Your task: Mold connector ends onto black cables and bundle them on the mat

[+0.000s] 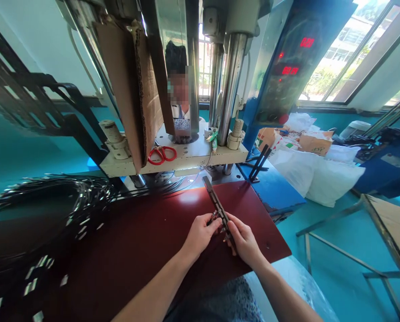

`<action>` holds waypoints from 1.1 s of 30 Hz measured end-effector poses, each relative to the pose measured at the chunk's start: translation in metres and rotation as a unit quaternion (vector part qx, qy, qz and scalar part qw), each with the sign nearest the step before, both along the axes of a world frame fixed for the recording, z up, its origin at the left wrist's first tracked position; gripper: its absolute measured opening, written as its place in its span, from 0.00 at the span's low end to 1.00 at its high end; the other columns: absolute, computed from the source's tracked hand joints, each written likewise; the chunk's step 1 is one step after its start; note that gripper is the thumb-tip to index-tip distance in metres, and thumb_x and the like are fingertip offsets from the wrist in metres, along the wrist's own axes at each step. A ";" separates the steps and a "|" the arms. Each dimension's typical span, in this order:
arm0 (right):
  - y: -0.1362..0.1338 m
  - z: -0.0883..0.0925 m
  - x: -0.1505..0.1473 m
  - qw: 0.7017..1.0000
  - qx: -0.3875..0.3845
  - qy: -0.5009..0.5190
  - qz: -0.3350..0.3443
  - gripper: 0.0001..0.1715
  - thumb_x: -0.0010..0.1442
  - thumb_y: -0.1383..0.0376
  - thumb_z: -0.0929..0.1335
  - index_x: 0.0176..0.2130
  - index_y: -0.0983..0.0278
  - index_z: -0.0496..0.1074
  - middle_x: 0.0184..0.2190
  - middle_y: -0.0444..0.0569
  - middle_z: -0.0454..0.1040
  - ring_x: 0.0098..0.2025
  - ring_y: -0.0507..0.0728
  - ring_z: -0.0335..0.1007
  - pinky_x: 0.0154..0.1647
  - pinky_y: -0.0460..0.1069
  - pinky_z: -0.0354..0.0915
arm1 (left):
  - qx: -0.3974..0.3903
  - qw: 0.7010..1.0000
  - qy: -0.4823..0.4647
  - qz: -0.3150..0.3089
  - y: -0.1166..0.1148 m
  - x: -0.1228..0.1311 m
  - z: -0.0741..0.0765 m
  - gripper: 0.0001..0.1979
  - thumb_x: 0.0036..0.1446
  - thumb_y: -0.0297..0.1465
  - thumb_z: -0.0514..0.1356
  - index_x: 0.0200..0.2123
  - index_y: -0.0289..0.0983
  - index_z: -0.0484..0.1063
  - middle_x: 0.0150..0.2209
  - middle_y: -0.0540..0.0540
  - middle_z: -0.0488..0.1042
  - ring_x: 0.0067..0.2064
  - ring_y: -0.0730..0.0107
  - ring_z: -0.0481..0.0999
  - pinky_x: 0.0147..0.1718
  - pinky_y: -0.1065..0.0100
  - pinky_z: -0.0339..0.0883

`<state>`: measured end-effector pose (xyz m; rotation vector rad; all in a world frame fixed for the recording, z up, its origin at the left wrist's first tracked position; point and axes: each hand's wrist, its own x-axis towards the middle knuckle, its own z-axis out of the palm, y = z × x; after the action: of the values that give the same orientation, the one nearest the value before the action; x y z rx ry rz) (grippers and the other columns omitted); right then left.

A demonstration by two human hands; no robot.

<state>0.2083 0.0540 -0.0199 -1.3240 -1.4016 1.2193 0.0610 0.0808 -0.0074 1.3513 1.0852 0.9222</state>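
A long narrow metal bar (213,195) with slots along its edge is held tilted above the dark red tabletop (146,232). My right hand (245,239) grips its near right side, thumb along the bar. My left hand (202,232) is closed at its left edge, thumb and fingers pinching small metal pieces that sit by the slots. The fingers partly cover these pieces, and their exact kind is too small to make out. Beyond the bar stands the press's pale lower plate (193,154).
Bundled black cables (75,192) with shiny metal ends lie on the left. Red-handled scissors (162,154) and cardboard (126,89) rest on the press plate. A blue control box (287,67) with red digits stands right, near white sacks (330,174) and a metal-framed table (388,223).
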 end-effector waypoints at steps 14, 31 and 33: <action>-0.002 0.001 -0.002 0.998 -0.014 0.056 -0.028 0.30 0.59 0.50 0.60 0.53 0.67 0.61 0.15 0.39 0.63 0.11 0.46 0.53 0.08 0.39 0.52 | 0.080 0.995 0.018 0.053 0.006 -0.018 0.011 0.11 0.54 0.38 0.55 0.30 0.36 0.63 0.23 0.53 0.63 0.26 0.73 0.62 0.28 0.72 0.55; -0.002 0.002 0.000 0.997 -0.027 0.069 -0.029 0.31 0.59 0.50 0.61 0.53 0.67 0.61 0.15 0.39 0.63 0.11 0.46 0.53 0.08 0.39 0.52 | 0.004 0.998 0.009 0.063 0.005 -0.026 0.006 0.13 0.52 0.41 0.54 0.30 0.35 0.65 0.29 0.47 0.71 0.29 0.68 0.69 0.26 0.71 0.61; -0.002 0.002 0.000 0.997 -0.027 0.068 -0.032 0.31 0.59 0.50 0.60 0.53 0.67 0.61 0.15 0.39 0.63 0.11 0.46 0.54 0.08 0.39 0.52 | -0.016 0.994 -0.035 0.098 0.004 -0.030 0.009 0.15 0.52 0.42 0.53 0.31 0.36 0.64 0.28 0.48 0.69 0.29 0.69 0.69 0.25 0.71 0.63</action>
<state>0.2086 0.0519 -0.0177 -1.2881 -1.2295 1.2879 0.0312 0.0851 0.0015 1.1911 1.1891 1.0833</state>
